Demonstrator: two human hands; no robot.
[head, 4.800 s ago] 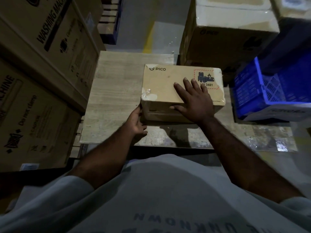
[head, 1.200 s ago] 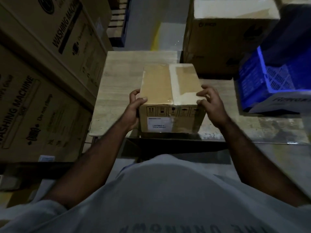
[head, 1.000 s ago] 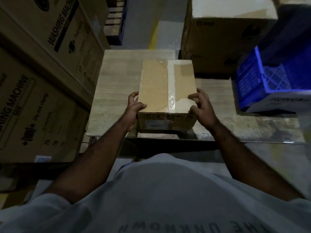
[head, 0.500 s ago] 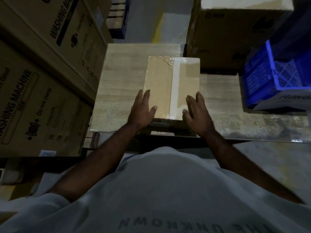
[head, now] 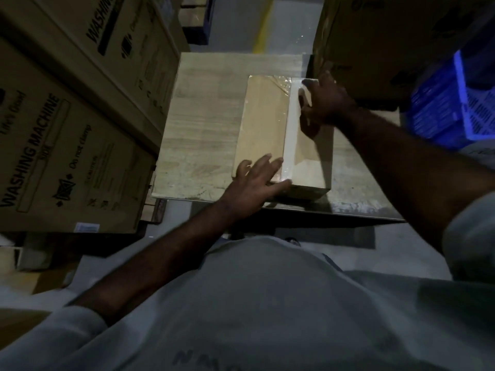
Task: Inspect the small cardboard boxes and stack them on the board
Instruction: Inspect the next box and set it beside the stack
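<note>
- Box position: the small cardboard box (head: 263, 129) lies flat on the board (head: 203, 124), right of the board's middle, with its near edge close to the board's near edge.
- We note a pale tape strip (head: 290, 135) running along the top face from the far edge to the near edge.
- Left hand (head: 251, 184): it rests palm down on the near left corner of the box top. Its fingers (head: 270, 167) are straight and spread, and they grip nothing.
- Right hand (head: 328, 104): it lies over the far right part of the box top, beside the tape strip. Its fingers (head: 310, 84) reach the far edge. We cannot tell whether they curl over that edge or lie flat, as this area is dark and blurred.
- Left of the board we see tall cartons printed "WASHING MACHINE" (head: 67, 156), standing just beside its left edge.
- A large brown carton (head: 375, 36) stands behind the far right corner of the board.
- A blue plastic crate (head: 452, 103) sits to the right, apart from the box.
- Lighting is dim, so we cannot read any print on the box.
</note>
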